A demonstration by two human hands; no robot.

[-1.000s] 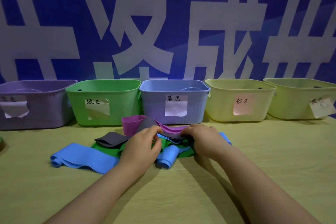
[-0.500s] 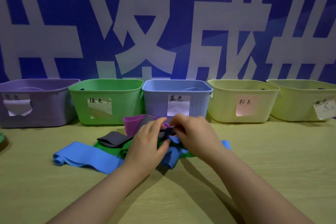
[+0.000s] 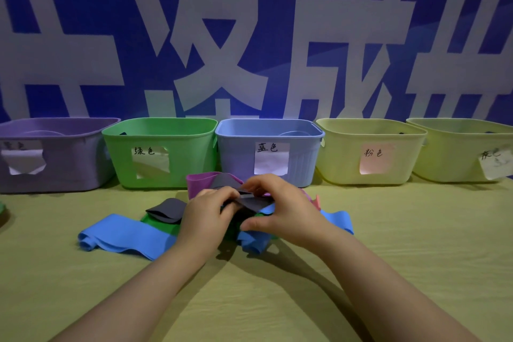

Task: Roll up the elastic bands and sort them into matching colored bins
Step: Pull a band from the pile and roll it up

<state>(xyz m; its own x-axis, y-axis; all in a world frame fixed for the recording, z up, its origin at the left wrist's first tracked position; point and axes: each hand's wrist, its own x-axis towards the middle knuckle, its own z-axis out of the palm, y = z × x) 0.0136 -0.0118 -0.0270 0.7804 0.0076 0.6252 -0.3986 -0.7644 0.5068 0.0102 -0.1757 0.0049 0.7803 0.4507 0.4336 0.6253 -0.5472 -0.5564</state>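
Observation:
A heap of elastic bands lies on the table in front of the bins: a long blue band (image 3: 122,233), a green band (image 3: 158,223) under it, a purple band (image 3: 198,182) standing on edge, and a dark grey band (image 3: 166,209). My left hand (image 3: 205,216) and my right hand (image 3: 280,208) meet over the heap. Both pinch a dark grey band (image 3: 254,201) between fingers and thumbs, lifted a little above the pile. A pink band (image 3: 315,200) peeks out behind my right hand.
Five bins stand in a row along the blue banner wall: purple bin (image 3: 55,155), green bin (image 3: 161,130), blue bin (image 3: 238,155), a yellow bin (image 3: 344,155) with a pink label, and a yellow bin (image 3: 455,153) with a grey label. Yellow-green table (image 3: 416,244) surface extends to the right.
My hands came together from flat on the pile. They pinched up the dark grey band and now hold it slightly higher, stretched between them.

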